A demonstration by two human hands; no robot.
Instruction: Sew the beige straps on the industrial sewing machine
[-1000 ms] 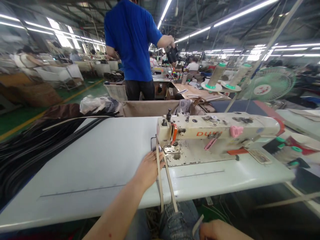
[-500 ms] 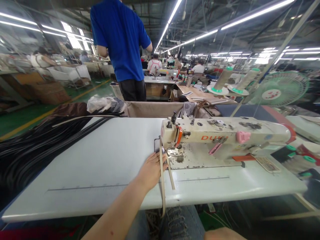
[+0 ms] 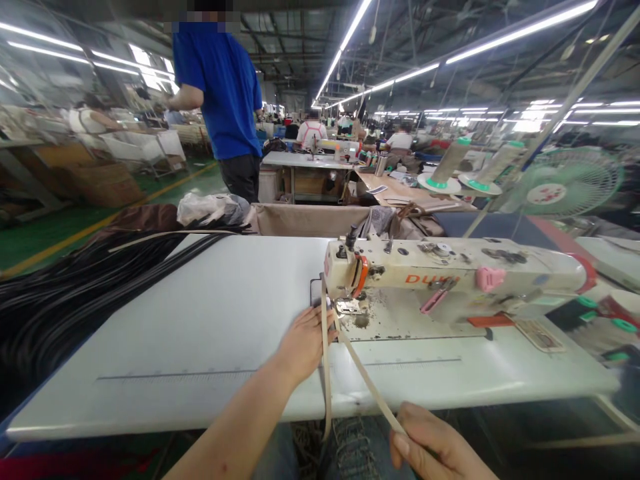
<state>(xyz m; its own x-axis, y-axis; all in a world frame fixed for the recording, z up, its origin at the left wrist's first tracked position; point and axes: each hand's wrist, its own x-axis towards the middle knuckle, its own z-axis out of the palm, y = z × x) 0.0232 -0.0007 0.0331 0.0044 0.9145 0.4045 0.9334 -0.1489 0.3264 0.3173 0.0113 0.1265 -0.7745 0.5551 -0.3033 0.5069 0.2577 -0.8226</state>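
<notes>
My left hand [image 3: 307,340] lies flat on the white table just left of the sewing machine's needle area, its fingers extended over or beside the strips. A beige strip [image 3: 325,373] hangs from the machine head [image 3: 345,267] down across this hand and over the table's front edge. Another beige strip [image 3: 367,378] runs from the needle area, slanting toward the lower right. Its end is pinched in my right hand [image 3: 425,437], which is at the table's front edge above my lap.
Long black strips [image 3: 100,300] are heaped at the left. A cloth-lined bin [image 3: 310,219] stands behind the table [image 3: 200,320]. Thread cones [image 3: 450,163] and a green fan [image 3: 570,183] are at the right. A person in blue [image 3: 220,87] stands beyond the bin.
My right hand has come up from the bottom edge and taken hold of the shorter beige strip, drawing it taut to the lower right. The person in blue has moved left and away.
</notes>
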